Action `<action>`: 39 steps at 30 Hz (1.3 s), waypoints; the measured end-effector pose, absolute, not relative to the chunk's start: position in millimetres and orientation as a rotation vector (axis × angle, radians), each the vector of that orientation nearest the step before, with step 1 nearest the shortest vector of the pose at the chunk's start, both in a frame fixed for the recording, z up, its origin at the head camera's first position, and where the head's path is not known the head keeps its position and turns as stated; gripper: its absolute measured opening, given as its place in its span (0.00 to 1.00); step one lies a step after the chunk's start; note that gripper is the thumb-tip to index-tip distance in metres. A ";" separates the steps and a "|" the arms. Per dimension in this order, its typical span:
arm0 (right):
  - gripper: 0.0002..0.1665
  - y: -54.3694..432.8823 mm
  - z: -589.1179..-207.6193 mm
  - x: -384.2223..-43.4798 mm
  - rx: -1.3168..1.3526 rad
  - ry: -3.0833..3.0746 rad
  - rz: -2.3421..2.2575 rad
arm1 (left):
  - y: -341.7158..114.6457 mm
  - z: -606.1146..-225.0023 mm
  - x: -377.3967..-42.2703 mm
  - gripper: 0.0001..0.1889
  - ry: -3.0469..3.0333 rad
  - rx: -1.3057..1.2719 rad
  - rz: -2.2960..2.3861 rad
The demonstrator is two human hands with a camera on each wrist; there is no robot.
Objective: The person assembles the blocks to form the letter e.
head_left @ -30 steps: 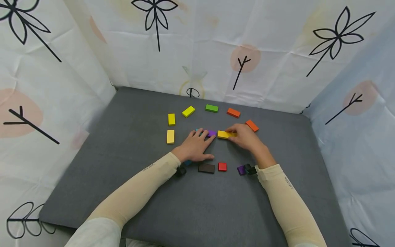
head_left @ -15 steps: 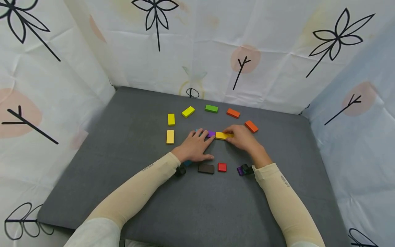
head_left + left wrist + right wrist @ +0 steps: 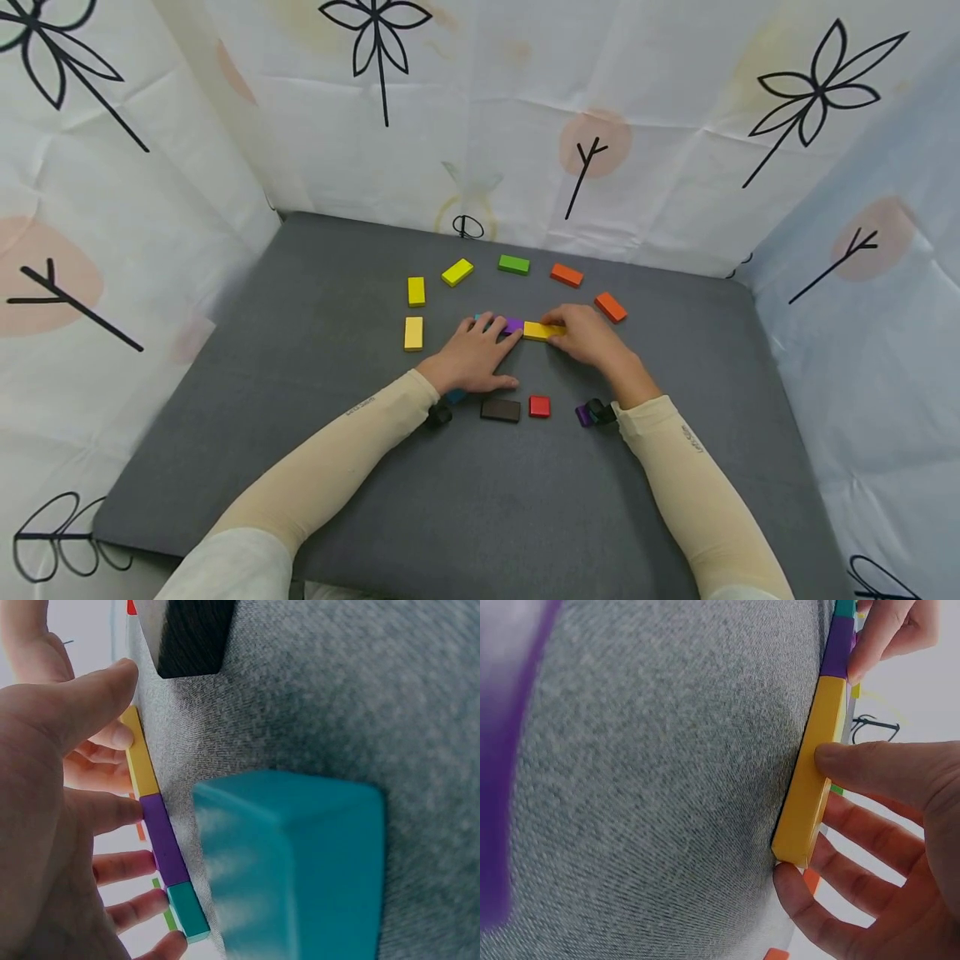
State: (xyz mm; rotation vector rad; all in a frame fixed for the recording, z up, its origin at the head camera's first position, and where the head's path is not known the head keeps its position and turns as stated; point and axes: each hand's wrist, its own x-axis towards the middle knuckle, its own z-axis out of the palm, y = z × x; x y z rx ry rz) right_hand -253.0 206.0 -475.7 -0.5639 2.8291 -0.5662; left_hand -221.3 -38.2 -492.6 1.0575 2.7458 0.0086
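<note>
A yellow block [image 3: 810, 772], a purple block [image 3: 165, 840] and a teal block [image 3: 189, 911] lie end to end in a row on the grey table. My right hand [image 3: 588, 333] pinches the yellow block, thumb on its near side and fingers behind and at its outer end. The yellow block's inner end meets the purple one. Spread over the other end of the row, my left hand [image 3: 476, 354] has straight fingers, their tips at the purple and teal blocks. In the head view that hand hides most of the teal block.
Behind the row, an arc holds yellow blocks [image 3: 416, 291], a green block [image 3: 513, 264] and orange blocks [image 3: 567, 275]. Nearer me lie a blue-teal block [image 3: 300, 862], a dark block [image 3: 500, 410], a red block [image 3: 539, 407] and another purple block [image 3: 583, 416]. A white printed curtain [image 3: 517, 100] borders the table [image 3: 465, 500].
My right hand has slid the yellow block a little to the left, closing the small gap to the purple block. The left hand has stayed in place.
</note>
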 end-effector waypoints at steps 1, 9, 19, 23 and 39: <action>0.20 205.9 -475.9 -252.6 -0.559 2.829 -0.560 | -38.2 -493.0 -221.3 0.48 2.744 1.060 0.007; 0.20 205.0 -475.9 -251.5 -0.525 2.821 -0.569 | -36.6 -493.0 -222.8 0.48 2.737 1.052 0.005; 0.18 213.9 -475.8 -255.6 -0.499 2.804 -0.703 | -31.5 -481.1 -228.1 0.47 2.699 1.000 0.077; 0.18 217.9 -475.7 -256.2 -0.491 2.788 -0.731 | -27.8 -477.7 -230.1 0.46 2.683 0.978 0.066; 0.18 218.4 -479.5 -257.6 -0.512 2.783 -0.706 | -18.4 -482.0 -229.3 0.41 2.767 1.006 0.006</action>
